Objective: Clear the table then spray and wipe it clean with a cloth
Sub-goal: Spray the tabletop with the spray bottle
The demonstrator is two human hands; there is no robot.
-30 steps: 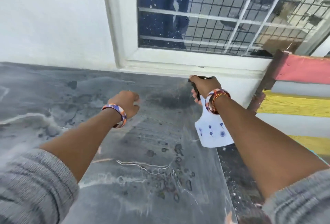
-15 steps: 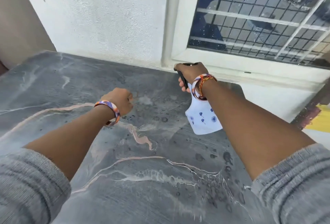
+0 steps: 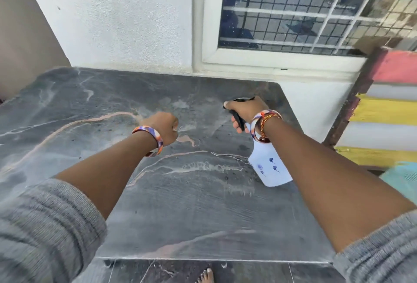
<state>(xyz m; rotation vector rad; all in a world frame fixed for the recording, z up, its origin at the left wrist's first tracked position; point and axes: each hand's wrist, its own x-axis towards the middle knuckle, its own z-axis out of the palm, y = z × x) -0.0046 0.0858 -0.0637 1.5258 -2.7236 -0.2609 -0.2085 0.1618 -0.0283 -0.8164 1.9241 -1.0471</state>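
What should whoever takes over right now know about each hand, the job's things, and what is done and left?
Right hand grips the black trigger of the white plastic spray bottle with blue flower prints, held over the right part of the dark grey marble table.
Left hand is a fist over the table's middle, holding nothing visible.
Done: nothing lies on the tabletop; spray droplets show near the bottle.
Left: finish spraying, then wipe. No cloth is in view.

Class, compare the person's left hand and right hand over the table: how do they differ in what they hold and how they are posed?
The right hand grips a spray bottle by its black trigger head; the left hand is a closed fist holding nothing visible. The right hand is farther forward than the left. Both hang above the dark table and wear bangles.
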